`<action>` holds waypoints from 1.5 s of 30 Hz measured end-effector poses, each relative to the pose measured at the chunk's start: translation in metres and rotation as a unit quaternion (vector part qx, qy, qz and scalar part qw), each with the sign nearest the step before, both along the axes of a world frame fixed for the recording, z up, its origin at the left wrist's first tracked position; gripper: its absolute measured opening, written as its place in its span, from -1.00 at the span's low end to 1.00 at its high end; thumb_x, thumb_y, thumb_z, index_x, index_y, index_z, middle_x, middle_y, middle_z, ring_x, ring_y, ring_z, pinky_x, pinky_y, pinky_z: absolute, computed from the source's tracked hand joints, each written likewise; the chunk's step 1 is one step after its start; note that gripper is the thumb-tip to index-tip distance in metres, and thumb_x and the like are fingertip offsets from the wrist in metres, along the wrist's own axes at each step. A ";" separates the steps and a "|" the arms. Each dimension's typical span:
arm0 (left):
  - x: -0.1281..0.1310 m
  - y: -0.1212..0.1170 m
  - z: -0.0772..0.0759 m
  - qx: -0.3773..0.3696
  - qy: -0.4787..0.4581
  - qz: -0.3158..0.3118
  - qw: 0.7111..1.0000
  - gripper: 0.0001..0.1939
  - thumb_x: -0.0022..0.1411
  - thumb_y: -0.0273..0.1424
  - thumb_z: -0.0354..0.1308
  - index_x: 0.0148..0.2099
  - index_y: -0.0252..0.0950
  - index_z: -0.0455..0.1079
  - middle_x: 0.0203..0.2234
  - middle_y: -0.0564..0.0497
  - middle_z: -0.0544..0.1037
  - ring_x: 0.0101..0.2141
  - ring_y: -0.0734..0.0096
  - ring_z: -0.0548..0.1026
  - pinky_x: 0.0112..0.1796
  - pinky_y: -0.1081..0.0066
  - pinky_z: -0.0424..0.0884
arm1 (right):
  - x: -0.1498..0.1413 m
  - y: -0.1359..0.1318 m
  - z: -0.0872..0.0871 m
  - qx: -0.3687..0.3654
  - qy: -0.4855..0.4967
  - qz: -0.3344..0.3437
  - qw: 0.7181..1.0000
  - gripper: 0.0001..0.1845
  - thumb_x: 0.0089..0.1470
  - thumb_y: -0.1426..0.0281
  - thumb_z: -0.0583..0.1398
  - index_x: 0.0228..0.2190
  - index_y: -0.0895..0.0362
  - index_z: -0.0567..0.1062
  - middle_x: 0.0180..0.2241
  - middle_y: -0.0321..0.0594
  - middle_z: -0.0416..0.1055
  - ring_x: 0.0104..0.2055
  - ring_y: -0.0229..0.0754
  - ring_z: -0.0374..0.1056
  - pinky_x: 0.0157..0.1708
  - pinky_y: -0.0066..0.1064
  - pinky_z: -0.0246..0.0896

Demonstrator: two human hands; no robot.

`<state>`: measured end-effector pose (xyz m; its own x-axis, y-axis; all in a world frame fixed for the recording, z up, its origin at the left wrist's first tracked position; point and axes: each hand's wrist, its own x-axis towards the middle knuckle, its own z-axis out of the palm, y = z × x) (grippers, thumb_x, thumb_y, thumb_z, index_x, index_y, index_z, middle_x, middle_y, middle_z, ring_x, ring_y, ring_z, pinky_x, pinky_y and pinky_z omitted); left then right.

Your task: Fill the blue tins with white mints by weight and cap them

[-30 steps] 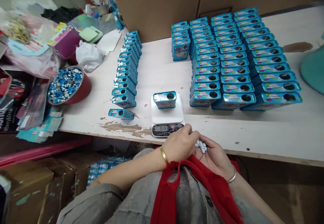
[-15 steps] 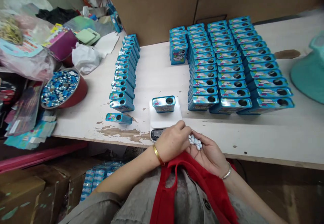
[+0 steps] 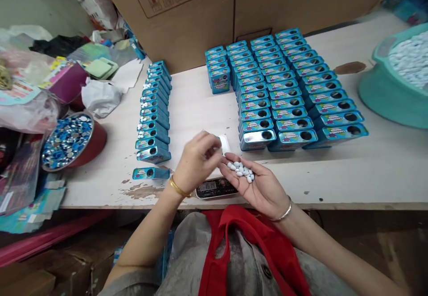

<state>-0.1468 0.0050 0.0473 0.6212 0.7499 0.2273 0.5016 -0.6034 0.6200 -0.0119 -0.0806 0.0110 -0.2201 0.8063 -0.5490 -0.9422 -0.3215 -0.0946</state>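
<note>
The white table [image 3: 195, 104] is patched brown along its front edge; the blue tins [image 3: 220, 83] are printed in several colours, the candies [image 3: 239, 167] tinted pale blue.

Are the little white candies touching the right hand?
Touching. The head view shows the white candies resting in the upturned right hand, against bare skin.

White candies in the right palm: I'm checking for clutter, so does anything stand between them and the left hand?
No separate object visibly does. The white candies lie uncovered on the open right hand; only its own fingers extend toward the left hand.
</note>
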 end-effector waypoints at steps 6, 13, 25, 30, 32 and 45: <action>-0.008 0.018 -0.001 0.027 0.035 -0.001 0.999 -0.89 0.16 -0.55 0.07 -0.29 -0.24 0.33 -0.44 0.06 0.40 -0.47 0.50 0.36 -0.43 0.42 0.33 | 0.003 0.002 -0.001 -0.016 -0.012 0.013 1.000 -0.69 0.19 0.49 -0.02 -0.19 0.28 0.49 -0.13 -0.01 0.52 0.00 -0.14 0.40 0.04 -0.32 0.30; 0.016 -0.045 -0.023 -0.014 0.152 -0.132 0.979 -0.87 0.28 -0.42 0.00 -0.13 -0.24 0.32 -0.22 -0.08 0.41 -0.28 0.34 0.43 -0.34 0.34 0.43 | 0.017 -0.020 -0.015 -0.070 -0.022 -0.001 0.997 -0.66 0.22 0.49 -0.06 -0.28 0.19 0.52 -0.30 -0.21 0.58 -0.24 -0.30 0.50 -0.02 -0.33 0.36; 0.042 -0.096 -0.059 -0.004 0.212 -0.178 0.961 -0.79 0.33 -0.41 -0.15 -0.11 -0.33 0.28 -0.23 -0.09 0.39 -0.30 0.28 0.43 -0.40 0.34 0.42 | 0.027 -0.064 -0.032 -0.228 -0.005 -0.004 0.974 -0.69 0.20 0.48 -0.03 -0.26 0.16 0.51 -0.39 -0.25 0.55 -0.31 -0.29 0.50 -0.11 -0.38 0.42; 0.036 -0.092 -0.058 -0.034 0.197 -0.163 0.966 -0.80 0.26 -0.43 -0.05 -0.09 -0.33 0.27 -0.20 -0.08 0.38 -0.26 0.33 0.43 -0.34 0.39 0.44 | 0.026 -0.063 -0.036 -0.192 -0.005 -0.017 0.981 -0.72 0.18 0.53 -0.01 -0.26 0.19 0.49 -0.39 -0.25 0.56 -0.31 -0.31 0.49 -0.15 -0.42 0.43; 0.033 -0.090 -0.058 -0.043 0.171 -0.155 0.972 -0.82 0.22 -0.47 -0.03 -0.12 -0.34 0.28 -0.20 -0.07 0.38 -0.24 0.37 0.42 -0.29 0.41 0.43 | 0.026 -0.061 -0.036 -0.179 -0.011 -0.014 0.984 -0.73 0.18 0.53 -0.01 -0.25 0.20 0.48 -0.38 -0.24 0.56 -0.29 -0.32 0.49 -0.18 -0.45 0.43; 0.018 -0.051 -0.033 -0.033 0.154 -0.111 0.981 -0.83 0.21 -0.49 -0.02 -0.14 -0.31 0.29 -0.20 -0.08 0.39 -0.20 0.33 0.42 -0.20 0.36 0.45 | 0.009 -0.014 -0.019 -0.096 -0.020 -0.015 0.995 -0.72 0.19 0.55 0.00 -0.33 0.23 0.50 -0.38 -0.23 0.57 -0.31 -0.35 0.49 -0.23 -0.56 0.42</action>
